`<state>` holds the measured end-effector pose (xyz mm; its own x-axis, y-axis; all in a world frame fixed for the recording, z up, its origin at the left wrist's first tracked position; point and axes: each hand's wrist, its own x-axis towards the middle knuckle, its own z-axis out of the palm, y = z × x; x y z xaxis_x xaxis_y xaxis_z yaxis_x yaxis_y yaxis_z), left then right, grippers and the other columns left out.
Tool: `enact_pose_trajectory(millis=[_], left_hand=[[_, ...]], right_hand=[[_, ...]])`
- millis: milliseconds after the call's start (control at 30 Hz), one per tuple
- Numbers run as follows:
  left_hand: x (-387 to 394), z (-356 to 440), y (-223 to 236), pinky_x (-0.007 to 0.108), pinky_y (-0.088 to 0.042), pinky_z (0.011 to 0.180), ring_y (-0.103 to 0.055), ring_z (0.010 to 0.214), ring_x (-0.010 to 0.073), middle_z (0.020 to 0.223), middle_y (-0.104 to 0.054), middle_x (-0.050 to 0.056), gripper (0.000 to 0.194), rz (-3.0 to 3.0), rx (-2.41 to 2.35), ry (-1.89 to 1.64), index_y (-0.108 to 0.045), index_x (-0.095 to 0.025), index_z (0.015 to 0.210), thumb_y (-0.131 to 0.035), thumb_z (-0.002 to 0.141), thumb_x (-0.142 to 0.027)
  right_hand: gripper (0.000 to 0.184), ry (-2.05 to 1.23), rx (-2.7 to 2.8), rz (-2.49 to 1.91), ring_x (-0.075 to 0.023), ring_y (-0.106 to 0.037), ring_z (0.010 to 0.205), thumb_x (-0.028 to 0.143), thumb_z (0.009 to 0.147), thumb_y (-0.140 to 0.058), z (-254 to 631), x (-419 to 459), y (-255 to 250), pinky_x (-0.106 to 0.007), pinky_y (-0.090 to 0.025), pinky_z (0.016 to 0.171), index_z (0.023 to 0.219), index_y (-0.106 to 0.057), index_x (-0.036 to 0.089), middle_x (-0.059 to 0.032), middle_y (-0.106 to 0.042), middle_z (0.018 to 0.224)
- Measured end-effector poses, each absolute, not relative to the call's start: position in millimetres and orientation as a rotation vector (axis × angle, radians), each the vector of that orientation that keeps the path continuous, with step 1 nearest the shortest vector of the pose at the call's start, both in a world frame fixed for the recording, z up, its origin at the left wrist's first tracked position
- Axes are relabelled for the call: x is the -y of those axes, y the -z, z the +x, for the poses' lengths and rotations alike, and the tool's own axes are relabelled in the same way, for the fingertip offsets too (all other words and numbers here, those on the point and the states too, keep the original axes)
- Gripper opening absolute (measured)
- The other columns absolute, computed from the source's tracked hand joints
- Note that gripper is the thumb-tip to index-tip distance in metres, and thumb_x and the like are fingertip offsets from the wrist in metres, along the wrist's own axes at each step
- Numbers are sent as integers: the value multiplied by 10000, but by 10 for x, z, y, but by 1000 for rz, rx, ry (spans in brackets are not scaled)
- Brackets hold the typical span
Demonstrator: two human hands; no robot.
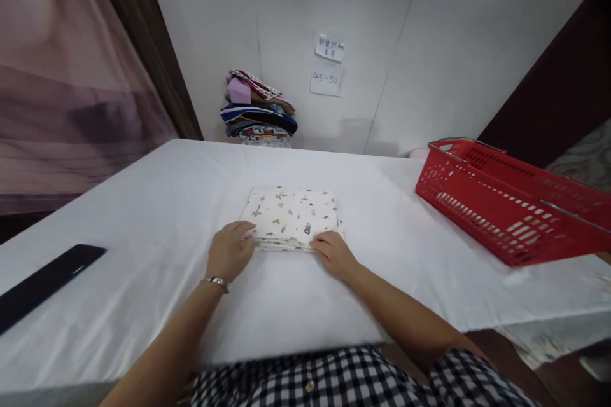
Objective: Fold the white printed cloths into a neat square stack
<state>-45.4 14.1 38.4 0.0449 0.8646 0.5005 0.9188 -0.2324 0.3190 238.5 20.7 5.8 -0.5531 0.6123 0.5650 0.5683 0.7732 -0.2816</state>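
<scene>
A folded white cloth (293, 210) printed with small scattered motifs lies flat near the middle of the worktop (157, 203), its layered folds showing along the edge nearest the person. The left hand (230, 251) is at the near left corner of the cloth, fingers bent and touching it; the right hand (335, 257) touches the near right corner in much the same way, its fingertips on the edge. Whether either of the hands pinches the layers or merely rests against them, I cannot tell, since the undersides of the fingers are hidden. A metallic band (218, 282) circles the left wrist, and a black-and-white checked shirt (334, 381) shows at the near edge of the worktop. Well apart to the left lies a flat black object (glossy at its far end, and cut off by the picture's border). On the right stands a red basket (468, 203) with slotted walls and metal handles. Beyond the far edge, against a pale wall (382, 0), rises a pile of folded fabrics (260, 108) in several colours. Two paper notes (326, 81) are fixed to the wall right of the pile, the lower one reading "45-50".
</scene>
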Motion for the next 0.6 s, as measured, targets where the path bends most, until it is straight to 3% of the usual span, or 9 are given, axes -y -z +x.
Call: enact_pose_trajectory(millis=[200, 300, 467, 600], left_hand=[[-198, -76, -253, 462, -332, 1011, -463, 1196, 253, 1268, -550, 77, 400, -2489, 1595, 680, -569, -210, 1154, -394, 864, -422], [-180, -41, -125, 486, -281, 1039, -415, 1246, 261, 1330, -494, 74, 431, -2505, 1594, 601, -525, -230, 1218, -397, 865, -444], [-141, 8, -176, 491, -273, 1030, -451, 1208, 259, 1282, -539, 75, 382, -2506, 1609, 667, -546, -237, 1182, -414, 871, -416], [-138, 299, -338, 426, -333, 972, -532, 1063, 220, 1134, -621, 61, 302, -2620, 1528, 774, -596, -236, 1079, -426, 878, -384]], right_hand=[[243, -193, 2246, -869, -185, -544, 982, 212, 877, -453, 2524, -213, -135, -368, -428, 874, 1048, -626, 209, -83, -630, 1041], [225, -334, 1963, -1091, -188, -554, 1003, 242, 846, -470, 2767, -278, -165, -370, -427, 903, 980, -647, 207, -76, -637, 1045], [209, -865, 1433, -1476, -138, -608, 688, 321, 787, -506, 3050, -376, -137, -264, -492, 635, 886, -634, 190, -29, -668, 823], [235, -1098, 1356, -1586, -93, -537, 475, 389, 785, -518, 3002, -416, -132, -186, -386, 414, 746, -587, 167, -11, -633, 643]])
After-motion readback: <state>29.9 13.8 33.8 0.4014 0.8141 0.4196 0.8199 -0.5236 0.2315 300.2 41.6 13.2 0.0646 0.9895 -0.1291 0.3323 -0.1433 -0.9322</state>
